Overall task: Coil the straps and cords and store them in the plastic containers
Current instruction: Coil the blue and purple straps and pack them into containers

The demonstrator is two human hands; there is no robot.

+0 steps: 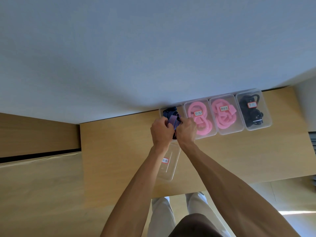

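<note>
Left hand (161,130) and right hand (186,130) both gripped a dark blue striped fabric strap (171,117), fingers closed on it. Strap sat in the leftmost clear plastic container (161,111), far on the wooden table (111,151).

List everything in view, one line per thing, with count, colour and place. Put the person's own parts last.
Clear plastic containers: four, transparent, in a row along the wall at the desk's far edge.
Pink coiled straps: fill the two middle containers.
Black coiled cords: in the rightmost container.
Dark blue striped strap: one, in the leftmost container, under both hands.
Loose clear plastic lid: one, transparent with a red-edged label, on the desk nearer the person.
Red-edged white labels: one on each of the three right-hand containers.
Light wooden desk: one, against the pale wall.
Left hand: on the striped strap.
Right hand: on the striped strap.
</note>
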